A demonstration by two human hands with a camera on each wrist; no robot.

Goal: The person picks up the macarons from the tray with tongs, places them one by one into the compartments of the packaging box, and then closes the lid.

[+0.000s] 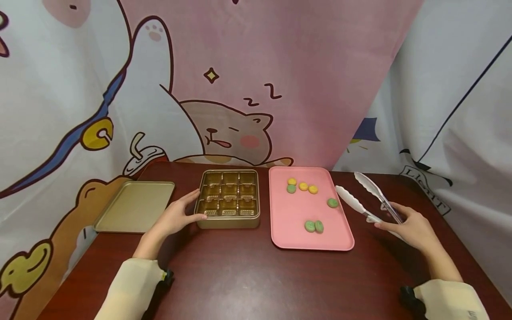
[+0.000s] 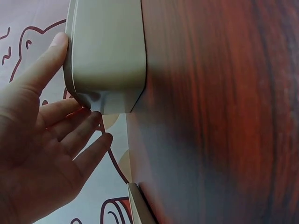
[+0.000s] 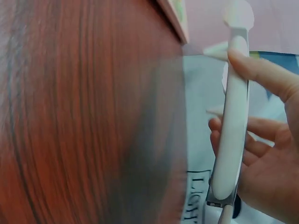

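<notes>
My left hand [image 1: 178, 215] is at the left side of a gold tin [image 1: 228, 223], its thumb on the near rim and the fingers lying loosely along the side. Inside the tin sits a gold divider tray [image 1: 228, 192] with small compartments in rows, no food visible in them. Over the table's right side, my right hand [image 1: 412, 227] grips a pair of tongs [image 3: 233, 126] with white scalloped tips, spread apart. Left of the tongs lies a pink tray [image 1: 298, 240] bearing three yellow macarons [image 1: 303, 186] and several green macarons [image 1: 332, 203].
A flat gold lid [image 1: 138, 206] lies left of the tin, near the table's left edge. The dark red wooden table [image 1: 256, 280] meets a cartoon-printed curtain [image 1: 320, 80] at the back and sides.
</notes>
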